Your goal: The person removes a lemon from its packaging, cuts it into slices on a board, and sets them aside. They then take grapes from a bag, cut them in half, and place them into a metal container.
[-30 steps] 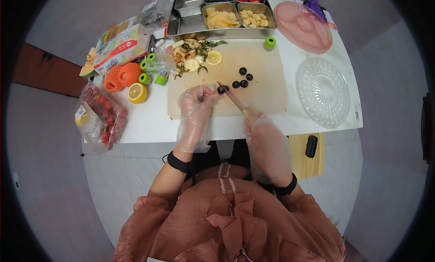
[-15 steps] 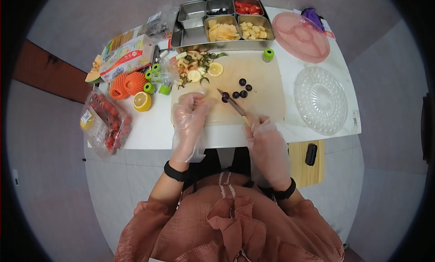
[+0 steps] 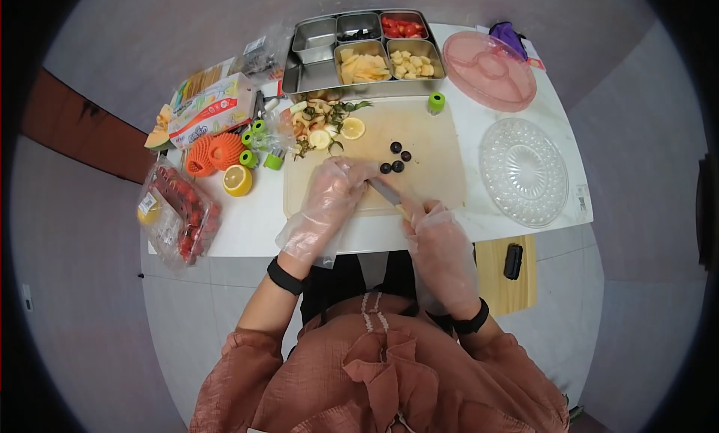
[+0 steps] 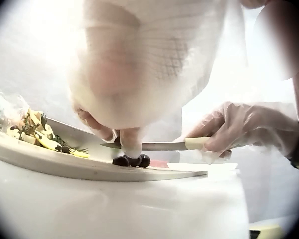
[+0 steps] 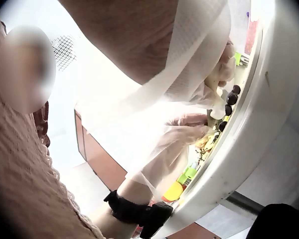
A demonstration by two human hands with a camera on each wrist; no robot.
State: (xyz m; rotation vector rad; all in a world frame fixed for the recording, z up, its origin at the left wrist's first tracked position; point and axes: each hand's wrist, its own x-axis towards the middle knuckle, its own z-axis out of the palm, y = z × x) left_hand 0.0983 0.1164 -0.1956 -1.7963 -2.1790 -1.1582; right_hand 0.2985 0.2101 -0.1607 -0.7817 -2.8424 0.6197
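Observation:
In a clear plastic glove, the left hand (image 3: 335, 192) is over the near part of the cutting board (image 3: 442, 180). Its fingertips pinch a dark round fruit (image 4: 117, 140), mostly hidden by them. The gloved right hand (image 3: 443, 252) grips a small knife by its pale handle (image 4: 196, 143); the blade (image 3: 385, 190) points left, its tip at the left fingertips. Several whole dark fruits (image 3: 398, 166) lie on the board just beyond the blade. In the right wrist view, the left hand (image 5: 177, 144) is close to the knife hand.
Behind the board stands a steel tray (image 3: 311, 80) with cut fruit in compartments. Peels (image 3: 314, 119) and lemon slices (image 3: 352, 127) lie on the board's far left. A green-capped cutter (image 3: 436, 102) stands at its far right; a clear plate (image 3: 524, 171) is further right.
The left hand has come back rightward to the knife tip, and its fingers have closed on the dark fruit that lay uncovered there. The right hand still holds the knife.

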